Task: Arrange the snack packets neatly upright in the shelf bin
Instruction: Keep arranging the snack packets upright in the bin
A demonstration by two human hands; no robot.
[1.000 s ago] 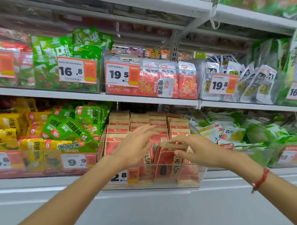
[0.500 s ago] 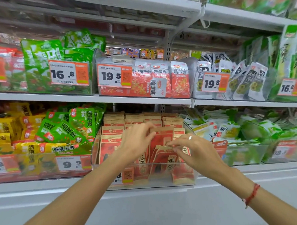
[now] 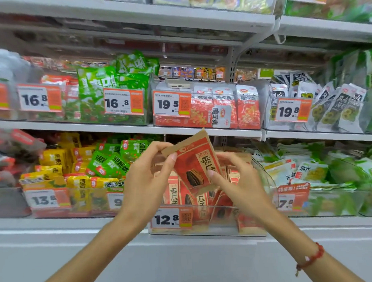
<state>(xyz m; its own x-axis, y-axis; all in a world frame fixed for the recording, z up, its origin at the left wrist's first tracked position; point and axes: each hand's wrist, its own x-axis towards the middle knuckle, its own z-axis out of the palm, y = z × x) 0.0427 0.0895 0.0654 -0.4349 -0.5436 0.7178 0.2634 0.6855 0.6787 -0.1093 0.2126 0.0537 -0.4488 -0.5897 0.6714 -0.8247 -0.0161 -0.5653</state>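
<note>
Shop shelves [image 3: 125, 127] held the bin [image 3: 207, 229], packets [image 3: 204, 200] inside mostly leaning, unsorted. Left hand [image 3: 144, 184] and right hand [image 3: 239, 181] pinched one packet [image 3: 194, 163] above it; most tidying seemingly remained.

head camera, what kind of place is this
Most likely a shop's snack aisle: white shelves hold clear bins of packets, each bin bears a price tag, and both hands hold a sunflower seed packet above its bin.

Bright, even overhead store light, soft shadows under each shelf [image 3: 125, 127], motion blur smearing the left-edge packets [image 3: 10, 145], wide-angle bending of shelf lines, price tags [image 3: 123, 102] fairly sharp
</note>
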